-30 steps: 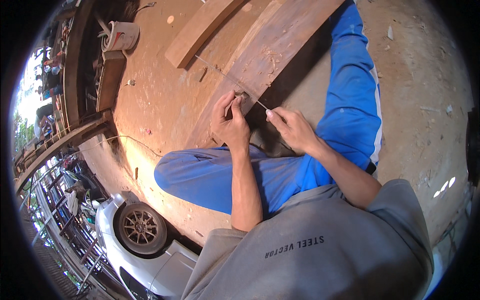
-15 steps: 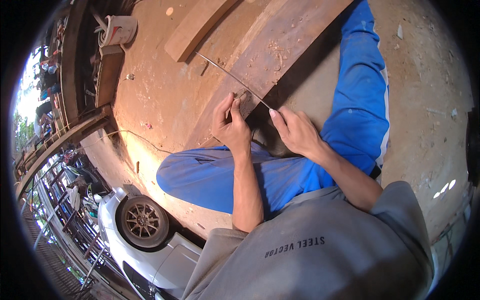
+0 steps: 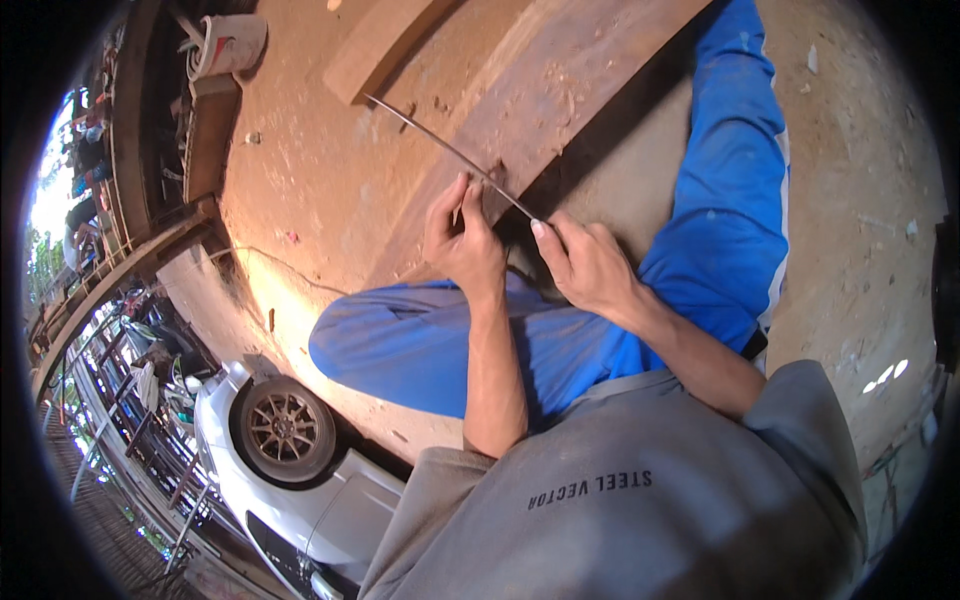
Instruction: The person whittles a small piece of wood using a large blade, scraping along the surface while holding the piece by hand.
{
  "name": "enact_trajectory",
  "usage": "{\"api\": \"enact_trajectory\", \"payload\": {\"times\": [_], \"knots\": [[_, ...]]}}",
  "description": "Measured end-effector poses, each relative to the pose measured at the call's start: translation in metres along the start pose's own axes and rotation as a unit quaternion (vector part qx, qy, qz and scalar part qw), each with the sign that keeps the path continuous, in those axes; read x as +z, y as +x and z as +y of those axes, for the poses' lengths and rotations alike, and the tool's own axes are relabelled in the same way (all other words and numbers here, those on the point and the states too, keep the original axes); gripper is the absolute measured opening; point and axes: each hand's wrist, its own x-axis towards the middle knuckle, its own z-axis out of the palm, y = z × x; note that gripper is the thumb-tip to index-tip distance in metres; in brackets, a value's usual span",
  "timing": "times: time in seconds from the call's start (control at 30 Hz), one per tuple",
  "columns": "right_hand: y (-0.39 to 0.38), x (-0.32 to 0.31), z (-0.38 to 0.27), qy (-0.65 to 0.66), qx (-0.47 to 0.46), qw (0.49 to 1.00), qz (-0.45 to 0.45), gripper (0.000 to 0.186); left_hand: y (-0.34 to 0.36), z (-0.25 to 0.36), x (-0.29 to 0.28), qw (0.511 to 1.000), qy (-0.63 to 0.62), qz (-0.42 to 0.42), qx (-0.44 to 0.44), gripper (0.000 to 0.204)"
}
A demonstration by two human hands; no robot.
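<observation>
My right hand (image 3: 590, 268) is closed round the near end of a long, thin metal rod (image 3: 432, 138), thumb laid along it; the grip end is hidden in the palm. From there the rod slants up and left over a wide plank (image 3: 590, 75) that carries curled wood shavings. My left hand (image 3: 468, 245) is closed, fingertips pinched beside the rod's middle. A small dark piece (image 3: 495, 172) shows at those fingertips, too small to name; I cannot tell whether the rod touches it.
A thick wooden beam (image 3: 385, 45) lies past the rod's tip. My legs in blue trousers (image 3: 725, 180) flank the plank's near end. At left stand a white bucket (image 3: 230, 45) and a white car (image 3: 340, 520). A thin cord (image 3: 275, 265) runs over the floor.
The rod's far tip has shifted left and slightly up, its slant otherwise much alike. My right hand has moved slightly left; my left hand stays nearly in place.
</observation>
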Motion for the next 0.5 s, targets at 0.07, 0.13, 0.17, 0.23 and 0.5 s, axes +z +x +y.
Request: {"api": "enact_trajectory", "payload": {"times": [0.07,0.13,0.17,0.23,0.5], "knots": [[0.0,0.003,0.005,-0.018,-0.003,1.0,-0.005,0.037,-0.001,-0.003,0.0,1.0,-0.02,-0.001,0.015,0.016],[0.008,0.008,0.025,-0.038,-0.009,0.999,0.007,0.038,-0.002,-0.002,-0.004,1.0,-0.016,0.011,-0.018,0.016],[0.008,0.004,0.02,-0.036,-0.003,0.999,0.001,0.038,0.0,-0.002,-0.002,0.999,-0.018,0.018,-0.032,0.016],[0.005,-0.001,0.003,-0.031,0.009,0.999,-0.016,0.039,0.001,-0.003,0.001,0.999,-0.034,0.013,-0.012,0.015],[-0.001,-0.002,0.005,-0.03,0.014,0.999,-0.007,0.038,-0.004,-0.003,-0.002,1.0,-0.017,-0.016,0.001,0.016]]}}
